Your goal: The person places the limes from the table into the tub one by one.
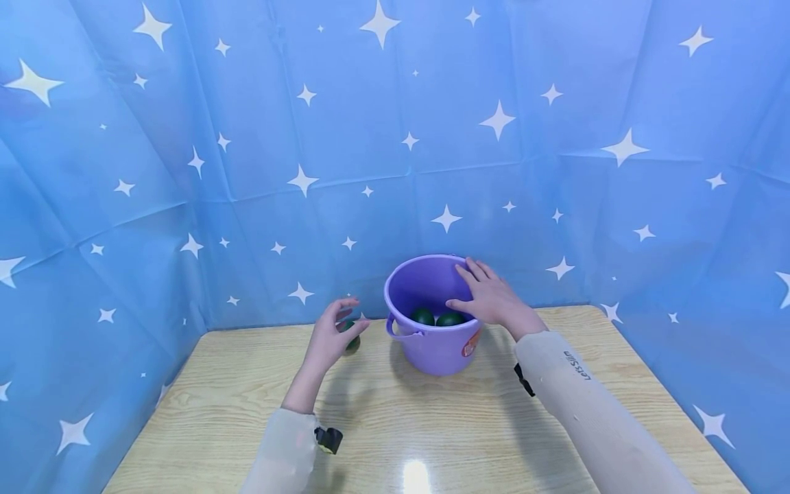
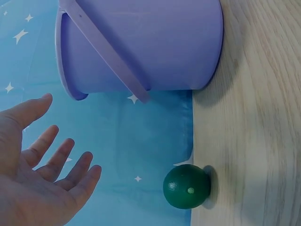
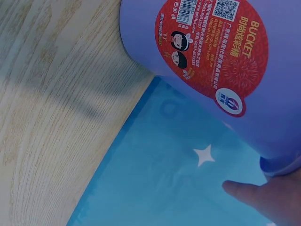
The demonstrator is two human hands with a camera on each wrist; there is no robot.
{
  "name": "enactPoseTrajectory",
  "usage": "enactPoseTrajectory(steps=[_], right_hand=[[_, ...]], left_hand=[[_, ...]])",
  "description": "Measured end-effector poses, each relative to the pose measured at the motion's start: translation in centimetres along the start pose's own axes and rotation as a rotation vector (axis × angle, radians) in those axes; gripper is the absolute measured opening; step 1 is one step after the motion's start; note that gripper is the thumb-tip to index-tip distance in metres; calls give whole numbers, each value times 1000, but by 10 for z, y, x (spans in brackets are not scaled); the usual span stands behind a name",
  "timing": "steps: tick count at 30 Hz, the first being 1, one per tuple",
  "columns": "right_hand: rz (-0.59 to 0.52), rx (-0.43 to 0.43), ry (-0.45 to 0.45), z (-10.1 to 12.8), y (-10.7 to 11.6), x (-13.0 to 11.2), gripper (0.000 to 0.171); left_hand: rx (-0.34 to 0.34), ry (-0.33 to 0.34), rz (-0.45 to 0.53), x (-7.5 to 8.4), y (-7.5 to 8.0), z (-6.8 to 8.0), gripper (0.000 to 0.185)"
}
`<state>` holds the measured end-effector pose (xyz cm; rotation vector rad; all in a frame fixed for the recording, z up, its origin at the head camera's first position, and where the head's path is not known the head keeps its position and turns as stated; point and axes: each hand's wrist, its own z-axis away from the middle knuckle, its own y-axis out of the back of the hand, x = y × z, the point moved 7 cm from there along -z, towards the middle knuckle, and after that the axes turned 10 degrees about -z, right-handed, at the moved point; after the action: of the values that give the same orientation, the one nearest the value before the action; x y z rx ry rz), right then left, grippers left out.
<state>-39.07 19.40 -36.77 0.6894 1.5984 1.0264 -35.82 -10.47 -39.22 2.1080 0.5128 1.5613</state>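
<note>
A purple bucket (image 1: 432,350) stands upright on the table, tilted towards me in the head view. Two dark green round fruits (image 1: 450,319) lie inside it. My right hand (image 1: 490,298) rests at the bucket's right rim, fingers spread and thumb over the opening; one straight finger (image 3: 242,190) shows beside the rim in the right wrist view. Left of the bucket, another green round fruit (image 2: 187,186) with a pale stem spot sits on the table. My left hand (image 1: 330,333) hovers near it with fingers apart and nothing between them, partly covering the fruit in the head view.
The wooden table (image 1: 259,391) ends at a blue star-patterned cloth (image 1: 345,137) behind and at both sides. The bucket's handle (image 2: 103,47) hangs on its left side. A red label (image 3: 211,47) is stuck on its right side.
</note>
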Motion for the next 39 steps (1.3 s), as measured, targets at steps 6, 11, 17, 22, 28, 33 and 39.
enactPoseTrajectory(steps=[6,11,17,22,28,33,39], right_hand=[[0,1,0,0,-1,0,84],[0,4,2,0,-1,0,84],[-2,5,1,0,0,0,84],[-5,4,-3,0,0,1,84],[-1,5,-2,-1,0,1,84],[-8,3,-4,0,0,1,85],[-4,0,-3,0,0,1,86]], left_hand=[[1,16,-10,-7,-2,-1,47],[-1,32,-15,-13,-3,-2,47],[0,52,-49,-23,-5,-4,48],[-1,70,-77,-32,-8,-6,50],[-11,108,-143,-42,-11,-7,51],[-9,108,-190,-48,-13,-8,52],[-8,125,-223,-55,-15,-10,54]])
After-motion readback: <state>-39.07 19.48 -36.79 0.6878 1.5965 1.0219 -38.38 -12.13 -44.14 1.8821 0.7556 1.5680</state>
